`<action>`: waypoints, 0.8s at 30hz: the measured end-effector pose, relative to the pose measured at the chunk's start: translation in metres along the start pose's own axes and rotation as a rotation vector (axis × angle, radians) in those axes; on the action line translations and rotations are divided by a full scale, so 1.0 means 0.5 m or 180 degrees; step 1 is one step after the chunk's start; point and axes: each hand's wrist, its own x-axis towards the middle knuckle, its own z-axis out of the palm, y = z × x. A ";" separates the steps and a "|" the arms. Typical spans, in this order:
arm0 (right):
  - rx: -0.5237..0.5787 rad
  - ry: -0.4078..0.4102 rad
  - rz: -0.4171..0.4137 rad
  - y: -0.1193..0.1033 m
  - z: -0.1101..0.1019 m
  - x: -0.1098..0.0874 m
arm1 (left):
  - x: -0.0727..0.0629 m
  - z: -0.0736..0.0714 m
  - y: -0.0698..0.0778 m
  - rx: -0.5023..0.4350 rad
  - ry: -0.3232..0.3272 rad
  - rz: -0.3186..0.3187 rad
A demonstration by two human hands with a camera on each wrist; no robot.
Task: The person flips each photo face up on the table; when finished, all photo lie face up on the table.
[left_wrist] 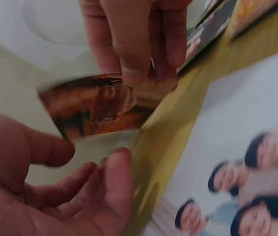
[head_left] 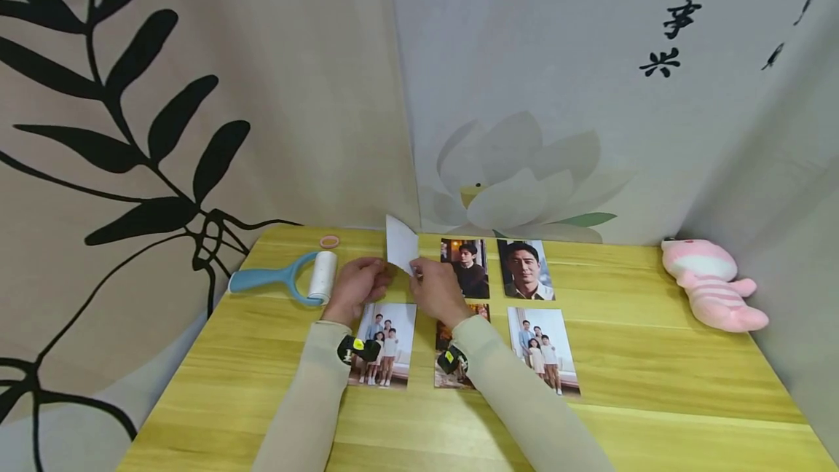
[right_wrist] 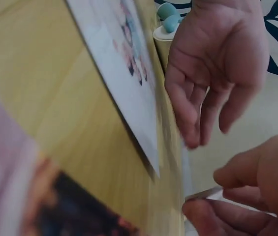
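Note:
My right hand (head_left: pixel 438 291) pinches a photo print (head_left: pixel 401 245) between thumb and fingers, raised near the table's back edge. Its white back faces the head camera, while the left wrist view shows its orange-brown picture side, slightly bowed. Loosely bent, my left hand (head_left: pixel 357 288) is beside it; the thumb tip is right at the print's lower corner in the left wrist view. A family photo (head_left: pixel 404 326) lies below the left hand. Another photo with orange tones (head_left: pixel 482 309) is partly hidden under my right wrist. Two single-person portraits, one dark (head_left: pixel 473 279) and one lighter (head_left: pixel 526 275), lie to the right.
A second family photo (head_left: pixel 544 344) lies at front right. Left of my hands is a blue-handled lint roller (head_left: pixel 262 280) with a white roll (head_left: pixel 323 277), and a small pink ring (head_left: pixel 330 241) behind it. A pink plush toy (head_left: pixel 708 286) sits at the right edge. Printed curtains (head_left: pixel 314 93) hang behind.

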 end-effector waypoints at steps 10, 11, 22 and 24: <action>0.0805 0.0146 0.0416 -0.013 0.004 -0.004 | -0.002 0.037 0.009 -0.0011 -0.0385 -0.0117; 0.0866 0.0140 0.0454 -0.014 0.003 -0.005 | -0.002 0.038 0.009 -0.0040 -0.0360 -0.0102; 0.0950 0.0351 0.0576 -0.013 -0.018 -0.006 | 0.003 0.029 0.001 -0.0179 -0.0258 0.0271; 0.0968 0.0389 0.0616 -0.008 -0.024 -0.004 | 0.003 0.022 0.004 -0.0194 -0.0262 0.0284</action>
